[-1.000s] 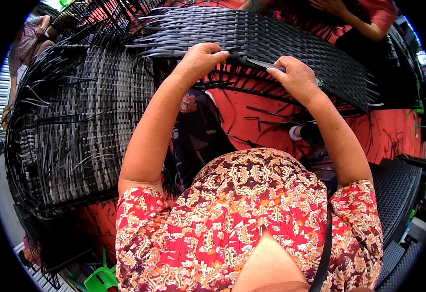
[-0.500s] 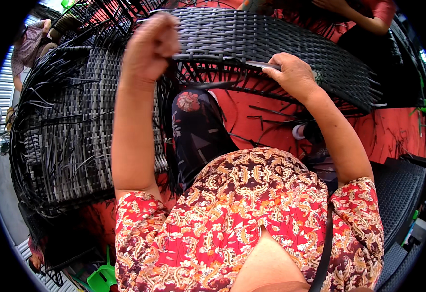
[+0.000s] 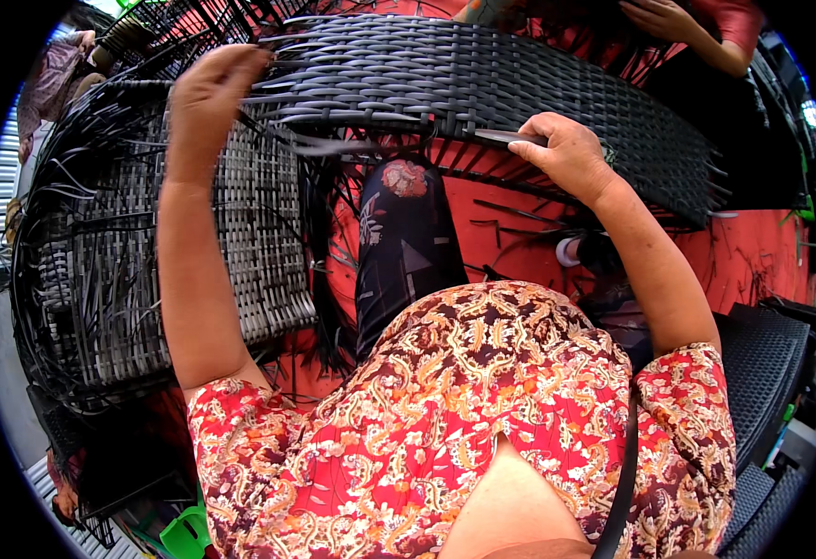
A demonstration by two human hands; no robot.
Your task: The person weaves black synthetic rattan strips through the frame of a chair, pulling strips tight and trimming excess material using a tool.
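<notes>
Fingers [image 3: 543, 124] of the right hand [image 3: 572, 156] are closed around a slim, pale-bladed tool [image 3: 501, 137], its point turned left along the near edge of a long black woven panel [image 3: 492, 74]. Whether the blade touches that edge is unclear. The left hand [image 3: 205, 102] is raised at upper left, blurred, its fingers seemingly curled; a dark strip [image 3: 333, 147] stretches from near it toward the panel's edge, but whether the fingers grip it cannot be told.

The panel lies across the upper middle, in front of the person, slanting down to the right. Loose strand ends stick out at both of its short sides, and open bars show below its near edge. A knee in dark flowered trousers [image 3: 408, 224] sits just under that edge. To the right of the knee, a stretch of red floor [image 3: 510, 205] lies open beneath the right forearm, scattered with cut strips.

Room is tighter on the left: a large grey-and-black woven piece [image 3: 268, 205], fringed with loose strands, fills that side, close to the panel's frayed end. Beyond the panel's far edge, at upper right, another person's hand [image 3: 659, 19] shows.
</notes>
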